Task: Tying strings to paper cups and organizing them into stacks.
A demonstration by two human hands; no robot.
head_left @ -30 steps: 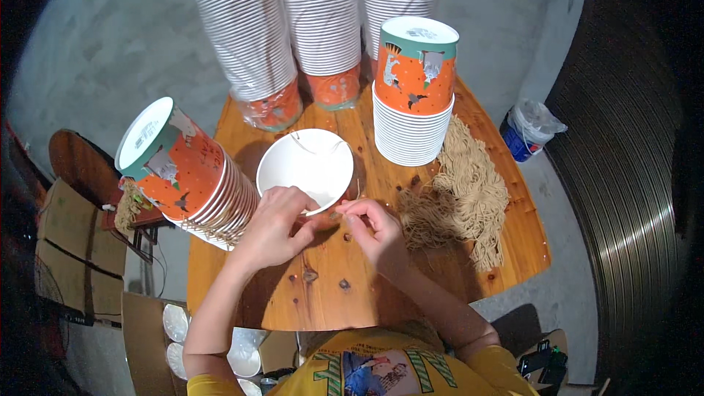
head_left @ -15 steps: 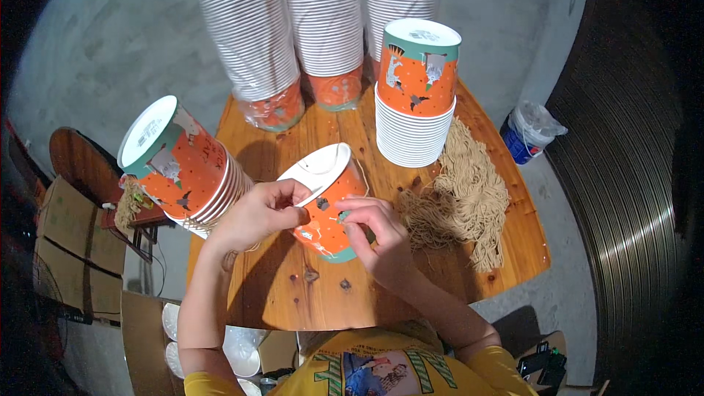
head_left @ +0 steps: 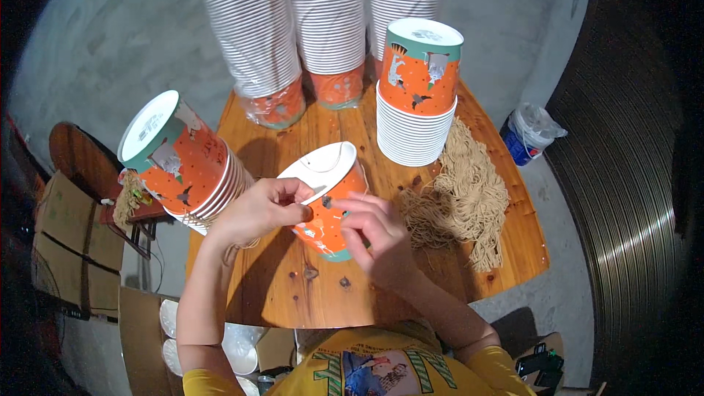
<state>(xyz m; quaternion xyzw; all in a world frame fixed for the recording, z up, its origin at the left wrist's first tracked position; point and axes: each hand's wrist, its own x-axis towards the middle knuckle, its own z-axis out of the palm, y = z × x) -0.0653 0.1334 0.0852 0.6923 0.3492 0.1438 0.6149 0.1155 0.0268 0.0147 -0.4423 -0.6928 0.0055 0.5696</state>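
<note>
An orange paper cup (head_left: 328, 205) with a white inside lies tilted on its side between my hands, above a round wooden table (head_left: 286, 286). My left hand (head_left: 258, 209) grips its upper side near the rim. My right hand (head_left: 374, 231) holds its lower side with fingertips pinched at a small hole in the wall. A pile of tan cords (head_left: 462, 202) lies right of my right hand. A leaning stack of orange cups (head_left: 183, 165) sits left of my left hand.
An upright stack of orange cups (head_left: 418, 95) stands behind the held cup. Three tall wrapped stacks of cups (head_left: 326, 29) line the table's far edge. A plastic bag (head_left: 529, 132) lies on the floor at right, cardboard boxes (head_left: 70, 249) at left.
The cup has been tipped from mouth-up to lying on its side, showing its orange wall. Both hands have shifted onto that wall, and my right fingers now pinch near a small hole.
</note>
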